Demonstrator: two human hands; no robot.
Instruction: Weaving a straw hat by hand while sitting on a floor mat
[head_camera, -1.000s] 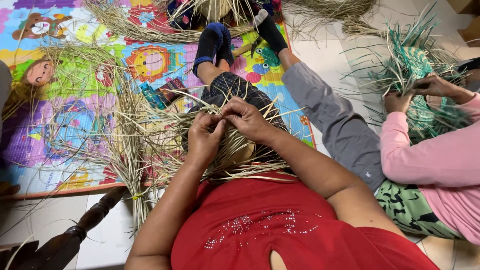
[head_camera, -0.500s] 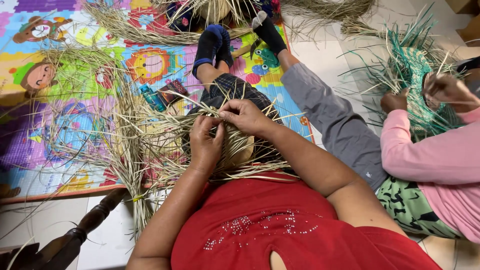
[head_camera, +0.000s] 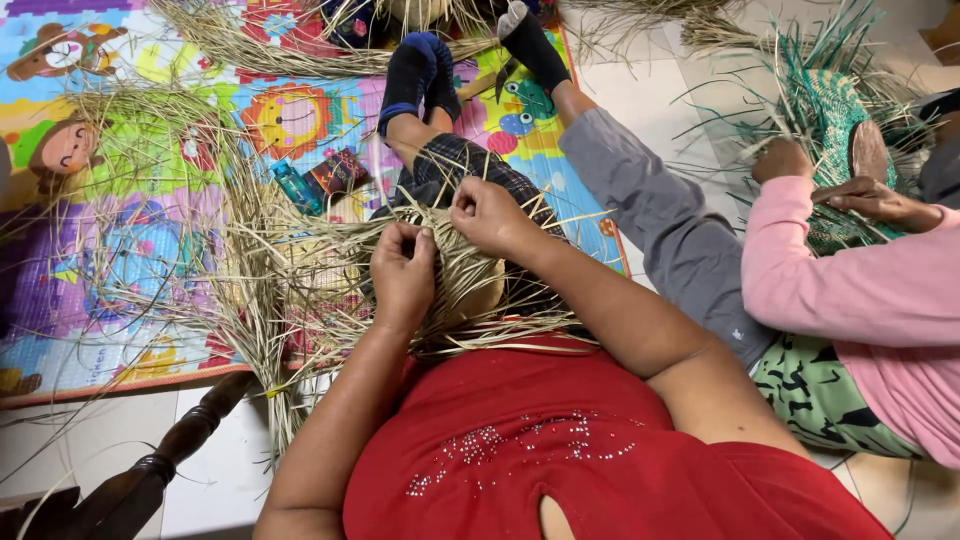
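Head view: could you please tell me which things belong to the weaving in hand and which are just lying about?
In use: left hand, right hand, straw weave, loose straw strands.
Lying about: play mat, small packets, chair leg, green weave (another person's).

Two small packages are seen on the colourful play mat (head_camera: 150, 200), left of centre and towards the far side. A teal-blue packet (head_camera: 290, 185), narrow and oblong, is laid at a slant just left of a dark red and brown packet (head_camera: 338, 172), which is roughly rectangular with a glossy wrapper; the two are touching or nearly so. Both are partly covered by loose straw strands (head_camera: 250, 250). Their print is too small to be made out. No labels, signs or screens are seen elsewhere.
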